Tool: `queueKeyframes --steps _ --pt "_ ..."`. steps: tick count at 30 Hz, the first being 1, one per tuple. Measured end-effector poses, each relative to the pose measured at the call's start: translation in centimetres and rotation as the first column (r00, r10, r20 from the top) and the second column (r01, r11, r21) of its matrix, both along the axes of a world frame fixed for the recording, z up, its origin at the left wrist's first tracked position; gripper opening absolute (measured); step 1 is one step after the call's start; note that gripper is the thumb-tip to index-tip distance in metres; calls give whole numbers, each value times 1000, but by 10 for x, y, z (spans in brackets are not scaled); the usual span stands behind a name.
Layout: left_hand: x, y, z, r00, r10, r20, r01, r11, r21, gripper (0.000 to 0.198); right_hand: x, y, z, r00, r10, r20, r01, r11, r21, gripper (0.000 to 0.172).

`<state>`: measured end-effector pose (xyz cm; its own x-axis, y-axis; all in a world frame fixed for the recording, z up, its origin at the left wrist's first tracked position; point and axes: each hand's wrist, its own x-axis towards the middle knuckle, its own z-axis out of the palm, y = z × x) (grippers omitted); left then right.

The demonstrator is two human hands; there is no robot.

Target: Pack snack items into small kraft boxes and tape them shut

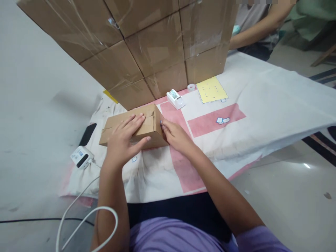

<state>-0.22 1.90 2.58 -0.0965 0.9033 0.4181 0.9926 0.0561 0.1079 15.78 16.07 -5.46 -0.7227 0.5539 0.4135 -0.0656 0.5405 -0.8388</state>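
I see matt brown cardboard on the small box (147, 125), and the stacked boxes (154, 42) show cardboard too, overlaid with glossy clear tape (216, 37). The tablecloth (267, 101) looks to me like wrinkled fabric; the tape dispenser (176, 100), smooth white plastic; the floor (286, 182), polished and shiny enough to glare.

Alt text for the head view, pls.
A person's left hand lies atop a cardboard box on a pink-and-white tablecloth; the right hand touches the box's right end. A stack of taped cardboard boxes stands behind, a white tape dispenser before it.
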Motion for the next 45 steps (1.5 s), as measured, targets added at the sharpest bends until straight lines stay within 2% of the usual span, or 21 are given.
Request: queueKeyframes --steps 6,8,11,16,20,21,24,27,30,31,34,36,38,39,41,42,45 --pt "-4 0 0 999 -11 35 11 1000 -11 66 9 -2 -7 983 -175 -55 169 980 -102 23" --pt "-6 0 0 999 -27 44 27 1000 -9 65 8 0 -10 980 -175 -96 159 975 -152 23" --pt "-10 0 0 998 -42 54 42 999 -2 65 5 0 -13 987 -84 -137 45 962 -270 36" --pt "-20 3 4 992 -74 99 77 997 -26 65 7 -5 -13 993 -10 -116 -37 920 -390 43" --pt "-28 4 4 992 -66 104 70 997 -36 65 7 -5 -8 971 -183 -154 103 901 -422 41" --pt "-29 4 3 993 -66 101 70 997 -36 64 5 -5 -7 969 -192 -156 108 897 -429 39" --pt "-34 2 2 994 -71 79 74 997 -27 64 -1 -7 -6 981 -110 -158 28 894 -448 37" --pt "-38 0 1 996 -70 62 72 997 -29 64 -6 -13 -9 976 -115 -183 11 872 -489 36" --pt "-41 -1 -2 995 -87 50 87 996 1 62 -7 -17 -12 993 -5 -119 -55 865 -499 39" --pt "-42 -1 -3 995 -92 39 91 996 22 62 -6 -16 -12 996 -18 -89 -29 866 -500 41" --pt "-47 -3 -7 993 -117 -15 118 987 107 61 -4 -6 -7 980 -194 -45 155 887 -435 49" --pt "-54 -4 -11 981 -195 -12 194 966 173 57 -5 3 -1 981 -193 -30 173 933 -316 70" --pt "-61 -5 -16 954 -294 52 270 923 273 45 -10 10 4 999 -49 4 49 982 -184 91" --pt "-63 -4 -19 945 -315 87 269 901 340 34 -14 11 5 999 40 22 -37 990 -138 95" --pt "-62 0 -28 956 -255 145 155 860 487 22 -23 10 6 985 171 29 -168 981 -94 95" --pt "-59 2 -34 966 -188 179 56 824 563 26 -27 7 6 982 189 21 -187 978 -88 95" --pt "-43 7 -54 939 -30 343 -235 671 703 43 -37 -3 3 993 116 27 -114 991 -76 100"
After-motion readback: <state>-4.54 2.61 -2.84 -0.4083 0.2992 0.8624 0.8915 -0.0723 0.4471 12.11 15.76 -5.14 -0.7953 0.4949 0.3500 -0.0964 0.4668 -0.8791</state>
